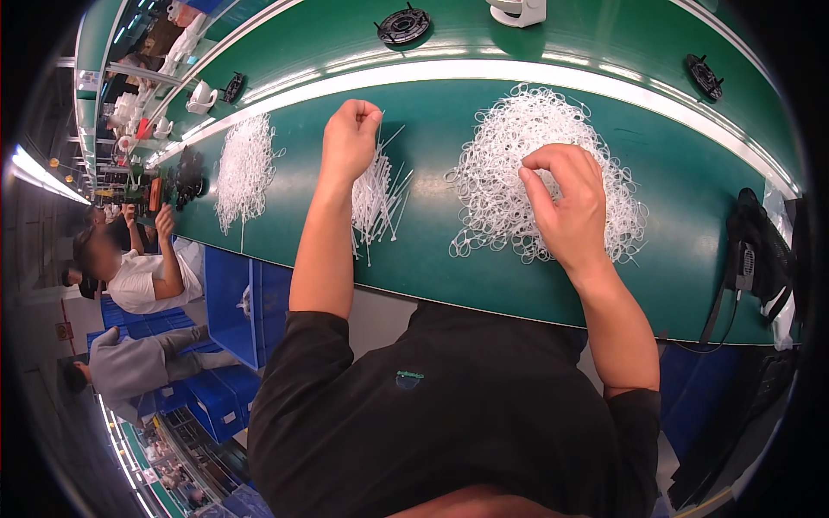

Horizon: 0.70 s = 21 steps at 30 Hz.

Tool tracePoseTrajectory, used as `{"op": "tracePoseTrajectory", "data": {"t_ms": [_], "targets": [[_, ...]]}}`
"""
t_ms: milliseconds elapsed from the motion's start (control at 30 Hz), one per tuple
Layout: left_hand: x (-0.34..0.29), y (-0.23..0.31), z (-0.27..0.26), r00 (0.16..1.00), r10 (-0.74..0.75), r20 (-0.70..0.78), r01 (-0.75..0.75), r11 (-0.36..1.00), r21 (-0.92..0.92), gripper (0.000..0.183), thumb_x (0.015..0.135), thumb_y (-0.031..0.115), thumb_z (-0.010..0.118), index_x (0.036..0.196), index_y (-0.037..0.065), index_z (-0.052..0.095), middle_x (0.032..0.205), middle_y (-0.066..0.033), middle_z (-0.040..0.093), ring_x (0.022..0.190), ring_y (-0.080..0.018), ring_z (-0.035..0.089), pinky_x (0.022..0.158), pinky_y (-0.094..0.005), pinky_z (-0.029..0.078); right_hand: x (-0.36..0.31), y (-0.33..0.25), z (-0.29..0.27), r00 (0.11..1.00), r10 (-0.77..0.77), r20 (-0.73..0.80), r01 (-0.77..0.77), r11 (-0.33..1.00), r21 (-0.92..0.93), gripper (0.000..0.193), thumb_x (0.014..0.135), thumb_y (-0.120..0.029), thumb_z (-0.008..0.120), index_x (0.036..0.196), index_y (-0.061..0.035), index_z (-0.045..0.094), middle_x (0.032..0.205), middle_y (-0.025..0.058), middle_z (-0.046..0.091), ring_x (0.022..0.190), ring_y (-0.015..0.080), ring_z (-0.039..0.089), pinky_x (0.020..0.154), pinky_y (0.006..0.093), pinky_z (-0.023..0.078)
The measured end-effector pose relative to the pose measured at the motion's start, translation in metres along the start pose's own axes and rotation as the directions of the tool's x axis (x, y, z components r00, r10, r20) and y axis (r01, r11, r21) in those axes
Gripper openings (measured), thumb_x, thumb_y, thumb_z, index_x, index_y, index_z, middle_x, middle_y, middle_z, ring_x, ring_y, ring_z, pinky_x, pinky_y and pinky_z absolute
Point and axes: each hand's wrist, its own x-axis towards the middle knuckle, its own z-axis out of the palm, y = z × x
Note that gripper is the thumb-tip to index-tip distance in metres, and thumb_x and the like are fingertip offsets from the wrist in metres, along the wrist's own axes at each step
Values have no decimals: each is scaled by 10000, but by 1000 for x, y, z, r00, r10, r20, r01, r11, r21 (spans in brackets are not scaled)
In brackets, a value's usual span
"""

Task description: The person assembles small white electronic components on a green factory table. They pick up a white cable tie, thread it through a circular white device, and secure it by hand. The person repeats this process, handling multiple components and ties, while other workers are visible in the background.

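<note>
My left hand (350,142) is raised over a pile of straight white cable ties (371,203), its thumb and fingers pinched together. A thin pale end at those fingertips looks like a cable tie. To the right, my right hand (572,203) hovers over a broad heap of looped white cable ties (501,164). Its thumb and index finger curl into a ring with the tips nearly meeting; whatever may be between them is too small to make out.
Another heap of white ties (246,168) lies left on the green bench (432,259). Black round parts (403,27) and white housings (518,10) sit on the strip beyond. A black fan-like device (749,250) stands right. Blue bins (242,302) and co-workers (142,276) are at left.
</note>
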Motion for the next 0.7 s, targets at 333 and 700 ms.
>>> {"op": "tracePoseTrajectory", "data": {"t_ms": [333,700], "targets": [[1,23,8,997,-62,36,66,988,-139,152,917,134,692,967,-8,670,813,-70,689,712,-169,638,680,-320,517,-1,1,1,1000,-11,10,11,1000,18,82,828,-65,729,883,-79,670,917,55,651,890,277,603,865,405,433],[33,32,41,958,-41,284,-54,946,320,172,870,175,722,908,11,683,903,-178,717,864,-363,688,778,-457,527,-2,1,0,1000,-9,10,8,1000,21,84,825,-68,733,881,-83,672,910,55,647,884,278,599,871,410,425]]}}
